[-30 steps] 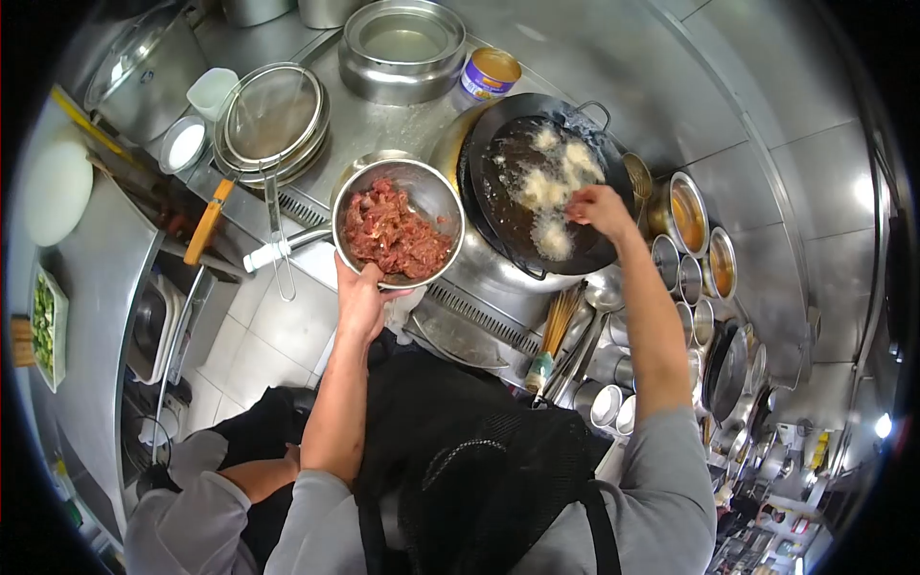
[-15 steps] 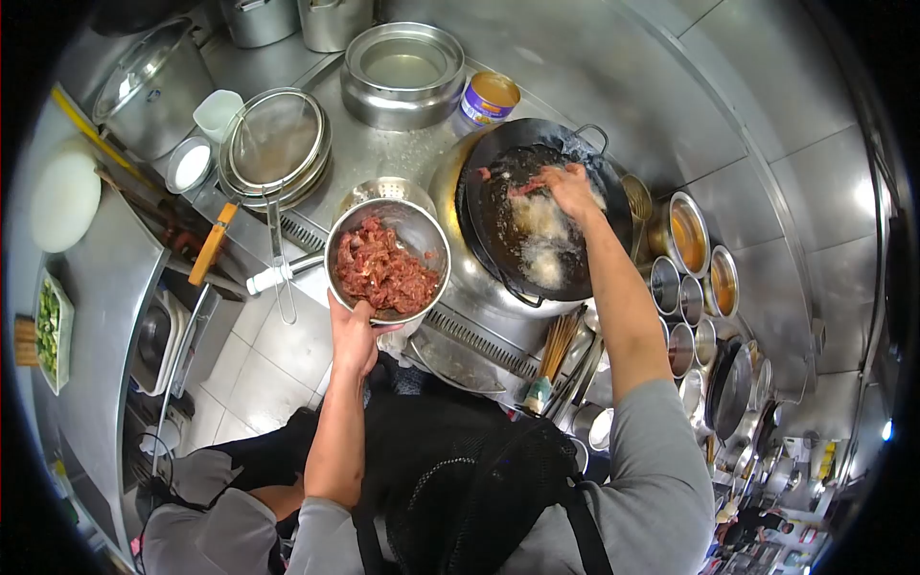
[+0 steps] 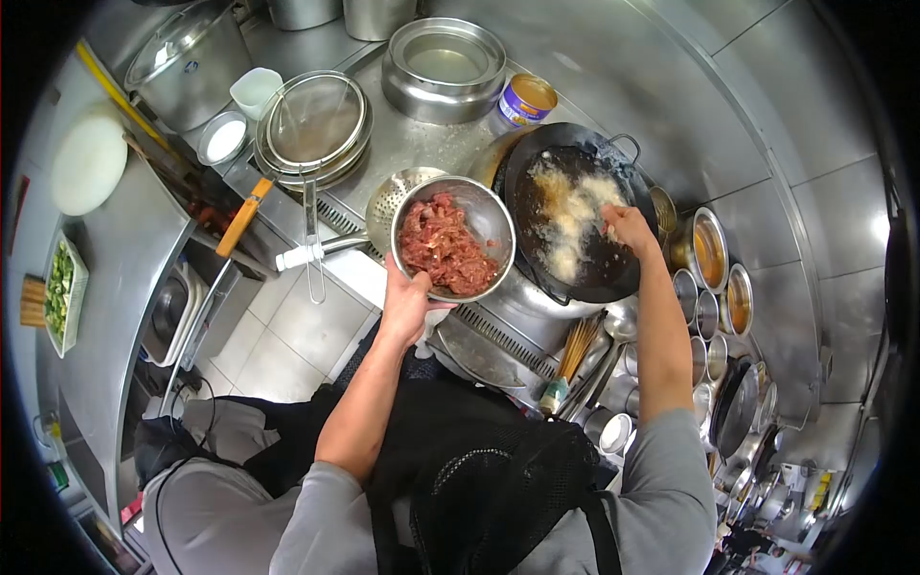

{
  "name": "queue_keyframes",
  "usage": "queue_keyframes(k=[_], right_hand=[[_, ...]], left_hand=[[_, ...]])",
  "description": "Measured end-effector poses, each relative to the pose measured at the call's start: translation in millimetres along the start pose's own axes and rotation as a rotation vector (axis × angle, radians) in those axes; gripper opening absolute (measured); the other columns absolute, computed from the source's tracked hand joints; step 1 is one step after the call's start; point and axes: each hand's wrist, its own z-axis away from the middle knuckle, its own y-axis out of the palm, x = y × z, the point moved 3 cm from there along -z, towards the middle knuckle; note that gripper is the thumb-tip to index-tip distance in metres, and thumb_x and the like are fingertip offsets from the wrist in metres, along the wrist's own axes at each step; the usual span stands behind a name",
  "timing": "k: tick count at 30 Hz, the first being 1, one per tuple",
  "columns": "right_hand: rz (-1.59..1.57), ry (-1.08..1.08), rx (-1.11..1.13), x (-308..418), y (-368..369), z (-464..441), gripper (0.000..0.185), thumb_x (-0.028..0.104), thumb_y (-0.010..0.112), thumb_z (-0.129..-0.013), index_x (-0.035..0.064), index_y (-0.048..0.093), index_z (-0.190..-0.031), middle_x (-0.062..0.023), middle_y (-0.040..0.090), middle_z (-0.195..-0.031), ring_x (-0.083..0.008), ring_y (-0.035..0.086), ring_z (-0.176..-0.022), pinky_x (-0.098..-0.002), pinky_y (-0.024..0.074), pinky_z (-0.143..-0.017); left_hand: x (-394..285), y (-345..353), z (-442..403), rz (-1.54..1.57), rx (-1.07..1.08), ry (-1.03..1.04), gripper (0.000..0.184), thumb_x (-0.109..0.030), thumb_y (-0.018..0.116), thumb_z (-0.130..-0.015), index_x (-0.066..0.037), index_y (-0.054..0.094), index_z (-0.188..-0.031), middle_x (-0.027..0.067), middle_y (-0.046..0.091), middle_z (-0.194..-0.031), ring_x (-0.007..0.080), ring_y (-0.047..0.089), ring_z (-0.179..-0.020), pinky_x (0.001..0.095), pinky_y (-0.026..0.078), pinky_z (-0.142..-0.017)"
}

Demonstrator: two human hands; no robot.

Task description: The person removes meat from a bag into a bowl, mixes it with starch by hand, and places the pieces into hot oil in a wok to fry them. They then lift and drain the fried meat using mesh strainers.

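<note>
My left hand [image 3: 406, 305] grips the near rim of a steel bowl [image 3: 491, 218], tilted slightly. Inside lie raw red meat slices [image 3: 443, 244], heaped toward the left. My right hand [image 3: 629, 230] is over the right part of a black wok [image 3: 613, 276], fingers pinched together. A small reddish bit of meat shows at its fingertips. Dark oil in the wok bubbles with pale foam [image 3: 572, 218] left of that hand. Under the bowl's left side rests a perforated skimmer [image 3: 385, 203] with a white-ended handle.
Behind stand a steel pot [image 3: 446, 72] of liquid and an open can [image 3: 527, 99]. Round strainers [image 3: 316, 120] sit at the left. Sauce containers [image 3: 709, 251] line the right side, near a bamboo brush [image 3: 575, 355]. Another person's grey sleeve [image 3: 211, 508] is at the lower left.
My right hand has moved toward the wok's right side, and the meat seen hanging from it is mostly gone. Foam has spread in the oil. The view has shifted; my left hand still holds the bowl.
</note>
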Motion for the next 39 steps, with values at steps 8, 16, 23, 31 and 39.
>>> queue_keyframes(k=[8,16,23,31,39], right_hand=[[-0.190,-0.396,-0.403,141,-28,109,0.032,0.028,0.073,-0.101,0.0025,0.075,-0.120,-0.0174,0.075,-0.114,-0.0233,0.073,-0.095,-0.0385,0.0584,-0.088],[-0.153,-0.591,-0.154,198,93,169,0.026,0.011,0.068,-0.098,0.0067,0.069,-0.123,-0.0249,0.068,-0.125,-0.0398,0.070,-0.113,-0.0456,0.0575,-0.093],[-1.182,-0.210,-0.007,136,18,150,0.026,0.020,0.056,-0.112,-0.0025,0.060,-0.122,-0.0148,0.073,-0.089,-0.0207,0.072,-0.068,-0.0332,0.0607,-0.062],[-1.278,-0.081,0.096,15,-11,114,0.030,0.027,0.064,-0.109,-0.0011,0.061,-0.119,-0.0198,0.077,-0.101,-0.0138,0.066,-0.070,-0.0252,0.0521,-0.058],[-1.872,-0.029,0.177,-47,26,111,0.020,-0.004,0.073,-0.094,0.0092,0.058,-0.095,-0.0163,0.071,-0.106,-0.0083,0.051,-0.066,-0.0221,0.0464,-0.056]], left_hand=[[15,27,-12,-0.113,0.033,-0.022,0.074,0.007,0.044,-0.095,-0.017,0.015,-0.160,0.0216,0.045,-0.151,0.0385,0.067,-0.119,0.0443,0.071,-0.069],[16,64,-12,-0.188,0.171,-0.006,0.076,0.007,0.044,-0.096,-0.013,0.012,-0.162,0.0246,0.046,-0.151,0.0414,0.068,-0.118,0.0437,0.072,-0.068],[19,77,-7,-0.121,0.194,-0.028,0.068,0.003,0.046,-0.097,-0.012,0.019,-0.157,0.0250,0.042,-0.153,0.0410,0.065,-0.122,0.0461,0.071,-0.070],[31,87,-7,-0.100,0.158,-0.045,0.070,0.007,0.041,-0.094,-0.011,0.019,-0.158,0.0229,0.048,-0.149,0.0388,0.070,-0.115,0.0437,0.071,-0.071],[33,102,10,-0.102,0.064,-0.019,0.071,0.006,0.041,-0.090,-0.007,0.020,-0.157,0.0243,0.050,-0.147,0.0384,0.073,-0.110,0.0409,0.071,-0.067]])
